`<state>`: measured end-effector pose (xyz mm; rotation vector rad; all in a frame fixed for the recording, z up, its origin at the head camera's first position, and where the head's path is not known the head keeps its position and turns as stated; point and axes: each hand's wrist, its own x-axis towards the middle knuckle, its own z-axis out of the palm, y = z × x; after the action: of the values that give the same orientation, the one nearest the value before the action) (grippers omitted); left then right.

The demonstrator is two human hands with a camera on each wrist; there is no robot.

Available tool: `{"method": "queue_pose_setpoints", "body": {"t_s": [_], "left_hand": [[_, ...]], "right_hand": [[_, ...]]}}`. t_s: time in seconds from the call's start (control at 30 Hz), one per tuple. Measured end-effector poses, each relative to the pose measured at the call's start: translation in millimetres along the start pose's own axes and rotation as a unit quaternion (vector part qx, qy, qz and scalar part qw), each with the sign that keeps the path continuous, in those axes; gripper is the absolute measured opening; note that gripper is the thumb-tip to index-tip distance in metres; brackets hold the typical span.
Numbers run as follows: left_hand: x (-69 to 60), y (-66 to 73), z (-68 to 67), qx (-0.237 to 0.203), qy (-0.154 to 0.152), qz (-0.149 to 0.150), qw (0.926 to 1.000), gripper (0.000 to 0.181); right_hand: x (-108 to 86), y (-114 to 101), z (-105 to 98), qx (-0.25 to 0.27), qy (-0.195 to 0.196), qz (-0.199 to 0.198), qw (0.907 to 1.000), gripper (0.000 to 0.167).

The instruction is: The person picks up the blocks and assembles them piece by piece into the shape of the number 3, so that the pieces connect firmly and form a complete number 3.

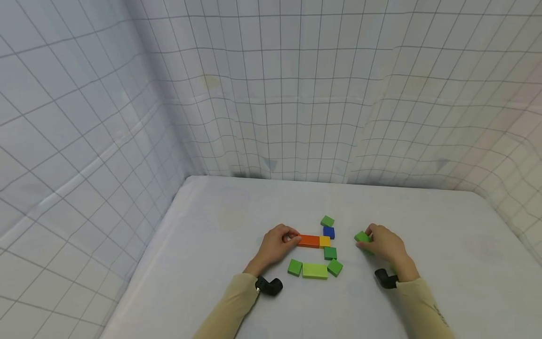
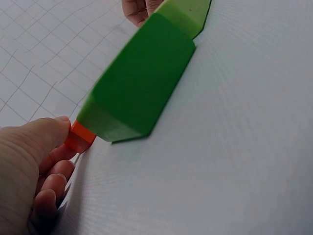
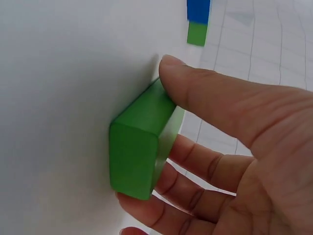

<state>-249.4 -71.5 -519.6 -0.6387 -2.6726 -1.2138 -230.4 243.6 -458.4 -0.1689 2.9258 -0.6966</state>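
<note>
My left hand [image 1: 277, 245] pinches the left end of a long orange block [image 1: 308, 241] lying on the table. A yellow block [image 1: 324, 242] touches that block's right end. Just off to the right, a blue block [image 1: 328, 232] and a dark green block [image 1: 330, 253] stand above and below the yellow one. On the right, my right hand [image 1: 384, 244] grips a green block [image 3: 134, 156] between thumb and fingers, close to the white surface. In the head view its fingers partly cover this green block [image 1: 362, 237]; a green patch also shows below them.
A light green long block [image 1: 315, 271] lies nearer me, with tilted green blocks at its left [image 1: 295, 267] and right [image 1: 335, 268]. Another green block [image 1: 327, 221] sits beyond the blue one. Gridded white curtains [image 1: 271, 94] surround the white table [image 1: 203, 226].
</note>
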Motion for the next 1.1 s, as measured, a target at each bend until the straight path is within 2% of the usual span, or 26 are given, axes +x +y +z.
{"method": "queue_pose_setpoints", "body": {"t_s": [0.2,0.37,0.53,0.7,1.1], "left_hand": [[-0.7,0.7,0.8,-0.005,0.000,0.000,1.0000,0.021],[-0.7,0.7,1.1,0.000,0.002,0.004,1.0000,0.021],[-0.4,1.6,-0.2,0.002,-0.002,-0.007,1.0000,0.020],[-0.5,1.2,-0.5,0.002,-0.006,-0.014,0.9999,0.020],[-1.5,2.3,-1.0,-0.002,0.002,0.002,1.0000,0.020]], "right_hand": [[-1.2,-11,4,-0.011,-0.007,-0.004,0.9999,0.041],[-9.8,-11,-3,-0.021,-0.023,-0.006,0.9995,0.040],[-11.0,-10,-11,-0.023,-0.042,-0.006,0.9988,0.035],[3.7,-11,-12,-0.015,-0.040,0.014,0.9990,0.036],[57.8,-23,-5,0.000,-0.005,0.032,0.9995,0.039]]}}
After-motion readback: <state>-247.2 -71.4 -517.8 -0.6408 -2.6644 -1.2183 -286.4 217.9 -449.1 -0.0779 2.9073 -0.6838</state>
